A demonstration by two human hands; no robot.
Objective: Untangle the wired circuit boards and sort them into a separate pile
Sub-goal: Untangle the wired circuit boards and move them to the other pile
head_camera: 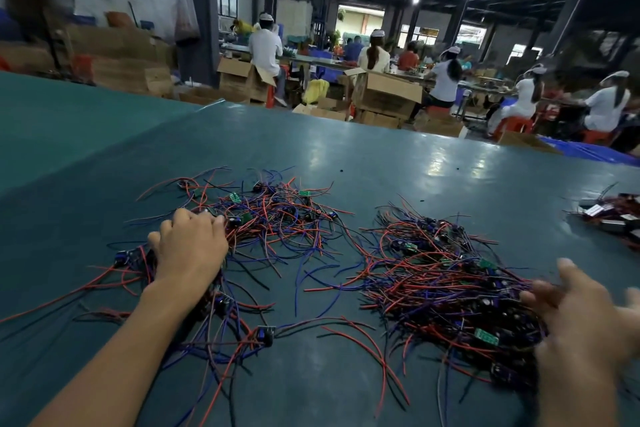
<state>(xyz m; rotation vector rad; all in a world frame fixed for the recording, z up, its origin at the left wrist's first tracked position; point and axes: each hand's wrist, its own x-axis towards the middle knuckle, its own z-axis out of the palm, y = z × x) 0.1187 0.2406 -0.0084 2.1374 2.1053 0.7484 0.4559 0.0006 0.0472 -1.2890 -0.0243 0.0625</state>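
Observation:
Two heaps of small green circuit boards with red, blue and black wires lie on the teal table (381,156). The looser tangle (270,215) spreads at centre left, with strands trailing toward me. A denser pile (440,274) sits at the right. My left hand (188,246) rests knuckles-up on the left tangle's near edge, fingers curled down into the wires; what they hold is hidden. My right hand (581,308) is blurred at the right pile's near right edge, fingers spread, nothing seen in its grip.
A third small bundle with white-labelled parts (609,215) lies at the table's right edge. Single boards (266,334) lie loose near me. Beyond the table's far edge stand cardboard boxes (388,94) and several seated people at workbenches.

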